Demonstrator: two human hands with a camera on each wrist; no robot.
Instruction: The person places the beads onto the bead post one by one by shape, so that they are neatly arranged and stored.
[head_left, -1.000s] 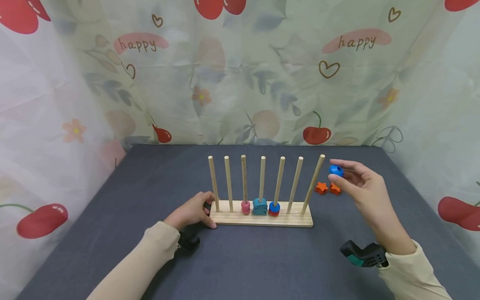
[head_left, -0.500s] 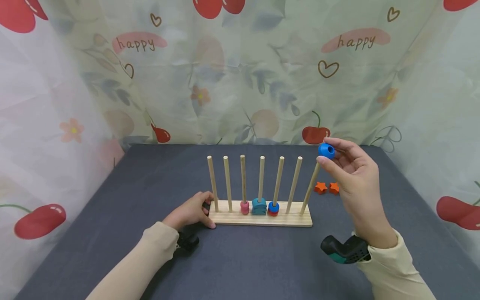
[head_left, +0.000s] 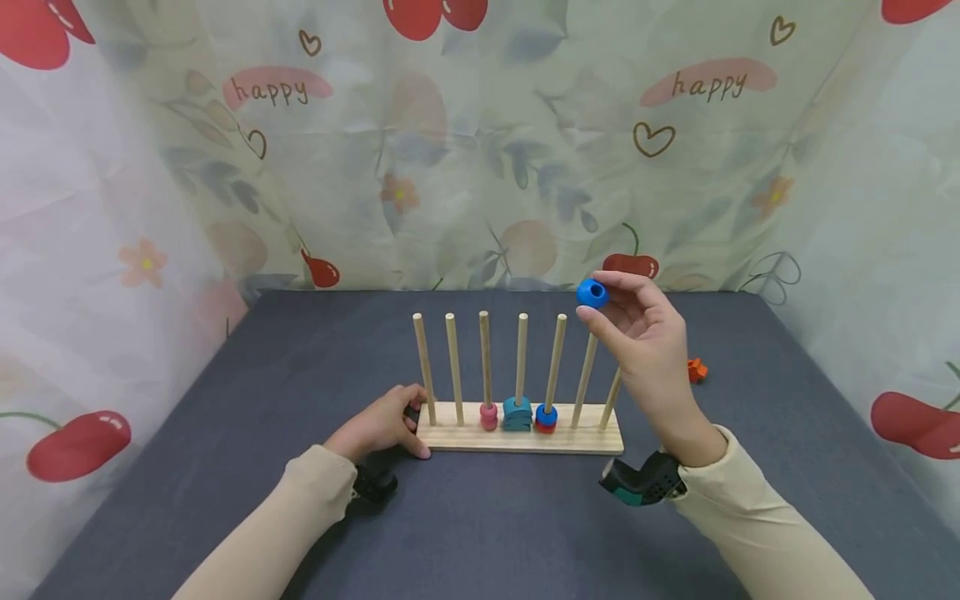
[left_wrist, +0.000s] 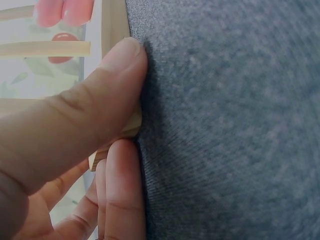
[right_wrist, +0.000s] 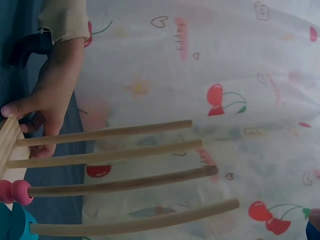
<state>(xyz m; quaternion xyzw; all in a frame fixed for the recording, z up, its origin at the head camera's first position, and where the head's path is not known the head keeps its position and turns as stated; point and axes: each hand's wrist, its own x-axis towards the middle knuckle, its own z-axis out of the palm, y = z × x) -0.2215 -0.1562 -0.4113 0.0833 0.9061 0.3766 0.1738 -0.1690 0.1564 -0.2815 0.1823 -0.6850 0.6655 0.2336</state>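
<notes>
A wooden base with a row of upright pegs stands mid-table in the head view. My left hand grips its left end, thumb along the front edge and fingers behind the corner. In the left wrist view the thumb presses on the wood. Between thumb and fingertips my right hand pinches a blue bead, its hole showing, in front of the top of the second peg from the right. Pink beads, teal pieces and a blue bead over a red one sit on three pegs.
An orange star bead lies on the dark tablecloth behind the right wrist. Both wrists wear black devices. A patterned curtain hangs behind the table and at its sides. The bare pegs rise high beside the right hand.
My right hand has carried the blue bead up and leftward, from beyond the right end of the base to over the second peg from the right. My left hand has stayed on the base.
</notes>
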